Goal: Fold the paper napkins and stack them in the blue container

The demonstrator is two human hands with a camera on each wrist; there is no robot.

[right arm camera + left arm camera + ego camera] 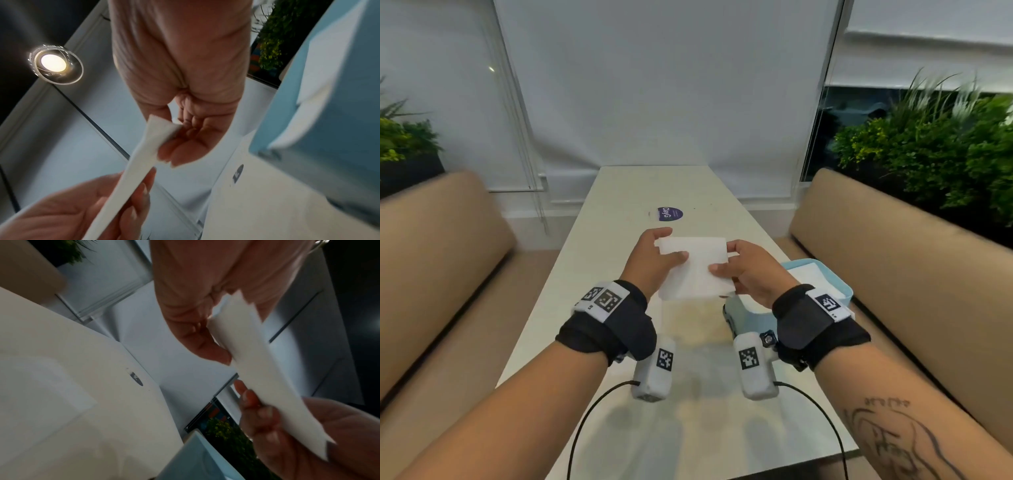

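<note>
I hold a white folded paper napkin (697, 270) in the air above the white table (619, 212), level with my wrists. My left hand (671, 246) pinches its left edge, thumb on top. Its right edge is pinched by my right hand (726, 257). In the left wrist view the napkin (259, 356) shows edge-on between my left hand (216, 344) and right hand. The right wrist view gives the same napkin (141, 155) and my right hand (170, 146). The blue container (840, 291) stands just right of my right wrist, with white napkins inside.
Another white sheet (41, 394) lies flat on the table under my hands. A round purple sticker (670, 213) sits farther back. Beige benches (893, 246) flank the table, with plants (935, 147) behind. Cables hang from both wrist cameras.
</note>
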